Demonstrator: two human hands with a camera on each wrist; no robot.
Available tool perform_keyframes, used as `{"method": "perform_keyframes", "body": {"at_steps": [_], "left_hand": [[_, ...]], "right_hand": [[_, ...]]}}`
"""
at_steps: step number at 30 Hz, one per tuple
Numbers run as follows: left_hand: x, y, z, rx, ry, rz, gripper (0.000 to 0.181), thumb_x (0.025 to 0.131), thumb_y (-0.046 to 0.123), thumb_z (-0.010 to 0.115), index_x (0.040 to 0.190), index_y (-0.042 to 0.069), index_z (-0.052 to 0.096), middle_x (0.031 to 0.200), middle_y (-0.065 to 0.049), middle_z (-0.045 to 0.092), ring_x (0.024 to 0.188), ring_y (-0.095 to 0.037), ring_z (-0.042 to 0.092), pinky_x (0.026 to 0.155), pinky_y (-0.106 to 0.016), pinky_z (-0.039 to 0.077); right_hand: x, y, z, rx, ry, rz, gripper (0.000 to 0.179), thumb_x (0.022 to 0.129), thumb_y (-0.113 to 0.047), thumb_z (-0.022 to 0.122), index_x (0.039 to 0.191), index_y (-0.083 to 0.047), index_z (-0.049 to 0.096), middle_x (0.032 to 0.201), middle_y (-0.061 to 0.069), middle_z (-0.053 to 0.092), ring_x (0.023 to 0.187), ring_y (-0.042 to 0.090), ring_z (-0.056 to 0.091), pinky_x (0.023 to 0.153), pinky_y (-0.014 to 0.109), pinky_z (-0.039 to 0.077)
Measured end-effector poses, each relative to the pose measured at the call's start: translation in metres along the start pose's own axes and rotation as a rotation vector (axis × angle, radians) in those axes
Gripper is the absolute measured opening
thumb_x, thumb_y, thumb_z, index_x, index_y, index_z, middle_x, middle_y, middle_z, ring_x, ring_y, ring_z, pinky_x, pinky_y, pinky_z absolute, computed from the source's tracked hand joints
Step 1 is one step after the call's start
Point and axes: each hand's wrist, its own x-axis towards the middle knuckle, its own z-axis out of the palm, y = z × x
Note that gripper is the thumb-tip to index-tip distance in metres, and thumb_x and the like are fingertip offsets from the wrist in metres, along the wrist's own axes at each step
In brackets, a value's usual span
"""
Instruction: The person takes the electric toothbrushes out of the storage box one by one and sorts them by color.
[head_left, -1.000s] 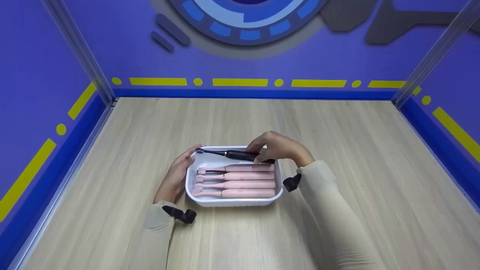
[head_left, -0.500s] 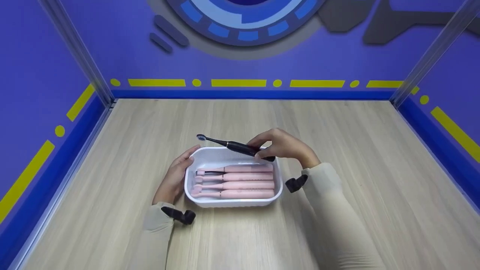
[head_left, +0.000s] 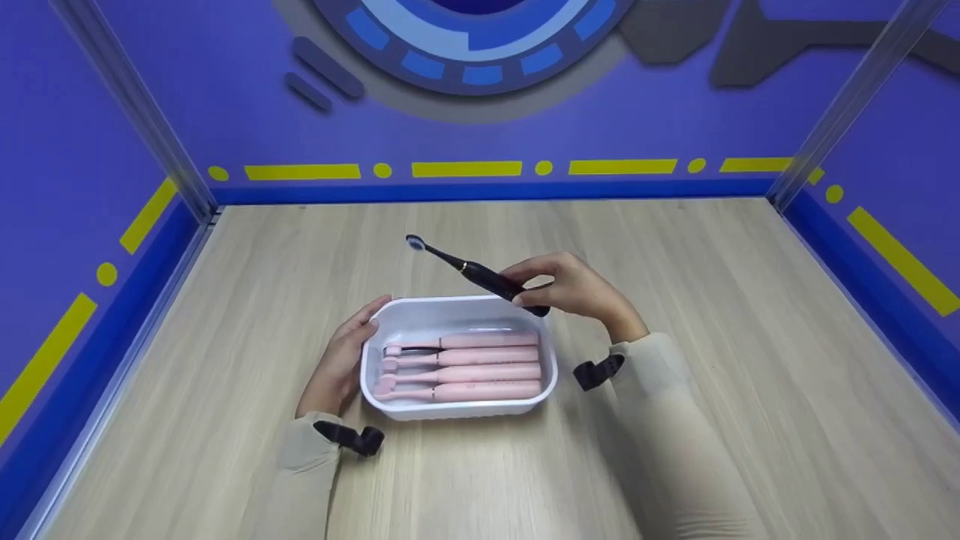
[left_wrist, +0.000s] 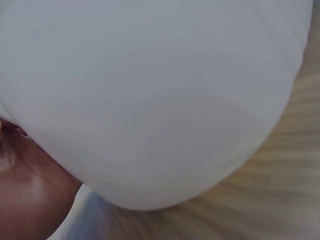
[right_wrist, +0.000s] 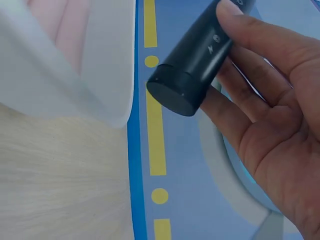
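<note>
In the head view a black electric toothbrush (head_left: 487,280) is held up over the far right rim of a white plastic box (head_left: 457,412). My right hand (head_left: 581,289) pinches its handle between thumb and fingers, the brush head pointing up and to the left. The right wrist view shows the round butt of the black handle (right_wrist: 190,75) close up. Several pink electric toothbrushes (head_left: 487,373) lie side by side in the box, heads to the left. A thin black piece shows among their necks. My left hand (head_left: 341,360) grips the box's left end, thumb at the rim.
The box stands on a pale wooden table (head_left: 652,240). Purple-blue panels (head_left: 480,139) with yellow dashes close off the back and both sides. Metal posts (head_left: 855,105) stand at the back corners.
My right hand has lifted the black toothbrush up out of the box, and its head has swung upward. My left hand keeps its grip on the box.
</note>
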Motion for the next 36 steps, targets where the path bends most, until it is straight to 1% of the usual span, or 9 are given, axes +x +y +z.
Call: {"method": "perform_keyframes", "body": {"at_steps": [4,9,15,18,23,27,30,36], "left_hand": [[0.0,0.0,0.0,-0.017,-0.008,0.009,0.047,0.101,0.006,0.03,0.149,0.005,0.032,0.156,-0.013,0.031,0.143,-0.025,0.031,0.12,-0.036,0.025],[0.0,0.0,0.001,-0.019,-0.01,0.01,0.047,0.102,0.006,0.029,0.149,0.005,0.032,0.156,-0.013,0.031,0.143,-0.026,0.031,0.12,-0.037,0.025],[0.001,-0.001,0.001,-0.015,0.001,0.011,0.047,0.102,0.005,0.029,0.148,0.004,0.033,0.155,-0.014,0.032,0.142,-0.026,0.032,0.12,-0.037,0.025],[0.0,0.0,0.0,-0.012,0.002,0.015,0.047,0.102,0.005,0.029,0.148,0.004,0.034,0.155,-0.015,0.032,0.142,-0.026,0.032,0.119,-0.037,0.026],[-0.001,0.0,0.001,-0.017,-0.006,0.007,0.047,0.102,0.005,0.028,0.148,0.005,0.034,0.154,-0.014,0.033,0.141,-0.025,0.033,0.119,-0.037,0.028],[-0.001,0.001,0.001,-0.024,-0.012,0.007,0.047,0.102,0.005,0.026,0.149,0.005,0.033,0.154,-0.013,0.033,0.141,-0.025,0.033,0.118,-0.037,0.028],[-0.001,0.0,0.0,-0.036,-0.011,0.012,0.047,0.102,0.005,0.027,0.149,0.004,0.033,0.155,-0.014,0.032,0.141,-0.025,0.032,0.119,-0.037,0.027],[0.0,0.0,0.0,-0.057,-0.01,0.011,0.047,0.102,0.005,0.027,0.149,0.004,0.031,0.156,-0.013,0.03,0.143,-0.025,0.031,0.12,-0.037,0.026]], "right_hand": [[-0.004,0.002,-0.004,0.047,0.048,-0.002,0.036,0.08,-0.013,0.077,0.116,-0.015,0.071,0.105,0.005,0.073,0.099,0.015,0.066,0.081,0.024,0.055],[-0.01,0.007,-0.006,0.154,0.115,0.038,0.037,0.079,-0.011,0.078,0.115,-0.013,0.071,0.107,0.008,0.072,0.101,0.014,0.066,0.079,0.022,0.056],[-0.016,0.017,-0.007,0.27,0.204,0.068,0.04,0.078,-0.007,0.078,0.116,-0.002,0.069,0.114,0.01,0.07,0.103,0.011,0.065,0.079,0.021,0.056],[-0.019,0.023,-0.009,0.307,0.248,0.076,0.042,0.078,-0.005,0.078,0.118,0.001,0.066,0.114,0.011,0.069,0.103,0.01,0.065,0.081,0.021,0.056],[-0.023,0.031,-0.012,0.31,0.326,0.097,0.045,0.077,-0.004,0.077,0.12,0.0,0.065,0.114,0.015,0.069,0.103,0.008,0.065,0.09,0.024,0.053],[-0.025,0.037,-0.012,0.295,0.361,0.105,0.046,0.078,-0.005,0.077,0.121,0.001,0.064,0.114,0.016,0.069,0.104,0.007,0.064,0.096,0.024,0.049],[-0.026,0.04,-0.012,0.284,0.38,0.109,0.046,0.079,-0.006,0.077,0.122,0.001,0.064,0.112,0.014,0.069,0.103,0.006,0.063,0.1,0.024,0.044],[-0.028,0.048,-0.012,0.307,0.419,0.098,0.045,0.079,-0.004,0.076,0.122,0.002,0.063,0.107,0.01,0.07,0.102,0.007,0.063,0.107,0.035,0.04]]}}
